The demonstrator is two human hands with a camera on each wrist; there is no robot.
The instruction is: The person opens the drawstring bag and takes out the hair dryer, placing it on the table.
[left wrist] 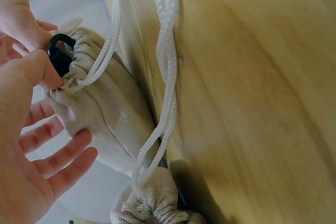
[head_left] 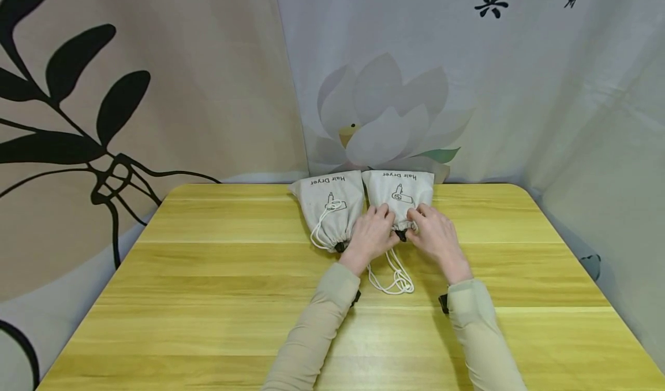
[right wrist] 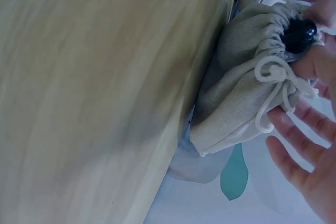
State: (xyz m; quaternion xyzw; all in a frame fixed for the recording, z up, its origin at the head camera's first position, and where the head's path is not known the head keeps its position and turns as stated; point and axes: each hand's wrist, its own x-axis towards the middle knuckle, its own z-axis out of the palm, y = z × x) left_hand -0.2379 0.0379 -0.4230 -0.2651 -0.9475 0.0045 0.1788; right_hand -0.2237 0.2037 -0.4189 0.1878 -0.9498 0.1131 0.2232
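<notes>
A pale cloth drawstring bag (head_left: 400,184), printed "Hair Dryer", lies at the table's far edge with its gathered mouth toward me. My left hand (head_left: 370,233) and right hand (head_left: 436,238) grip that mouth from either side, thumbs at the rim and fingers against the cloth. Between them a black, glossy end with a loop (left wrist: 62,59) pokes out of the opening; the rest is hidden inside. White cord (head_left: 400,287) trails from the bag onto the table. Left of my left hand lies a matching second bag (head_left: 344,223), its own cord looped over it.
The wooden table (head_left: 208,298) stretches out to both sides and in front of the bags. Behind its far edge hangs a pale curtain (head_left: 223,79) printed with dark leaves and a flower.
</notes>
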